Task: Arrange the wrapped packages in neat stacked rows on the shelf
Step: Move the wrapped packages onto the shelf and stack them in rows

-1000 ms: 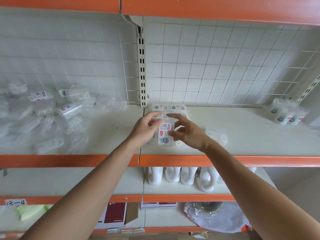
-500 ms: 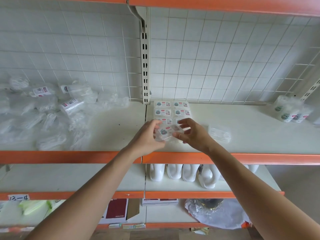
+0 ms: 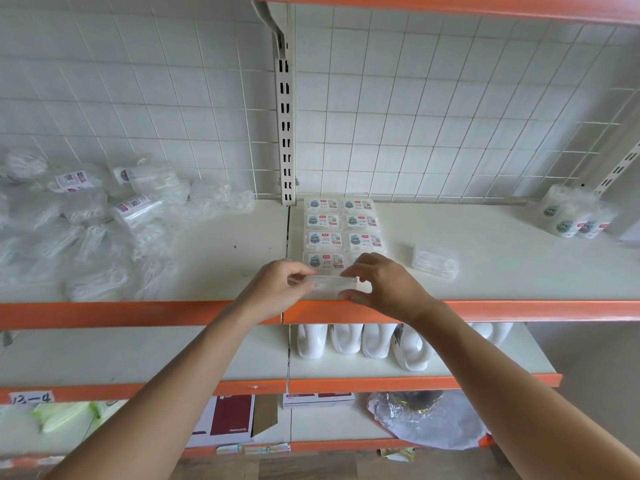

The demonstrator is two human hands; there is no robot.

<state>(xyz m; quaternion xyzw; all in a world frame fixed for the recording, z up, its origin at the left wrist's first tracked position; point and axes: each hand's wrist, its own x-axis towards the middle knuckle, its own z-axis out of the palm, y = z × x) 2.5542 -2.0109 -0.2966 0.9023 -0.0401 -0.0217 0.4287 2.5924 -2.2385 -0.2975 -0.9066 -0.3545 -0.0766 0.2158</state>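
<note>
on the shelf, just right of the upright post: stacked packages in 2 columns running back to the wire grid, perhaps 4 rows deep, front row half hidden. before them, at the front edge, the held package, pinched between left hand and right hand. right of the rows, apart, 1 loose package; far right, a bundle. far left, a loose heap. below, jugs side by side on the lower shelf.

Package: a second ago upright, label facing the camera; half a second ago tilted back; now flat and edge-on, low over the shelf front, at the near end of the rows. Left hand, right hand: both drawn back and down with it.
</note>
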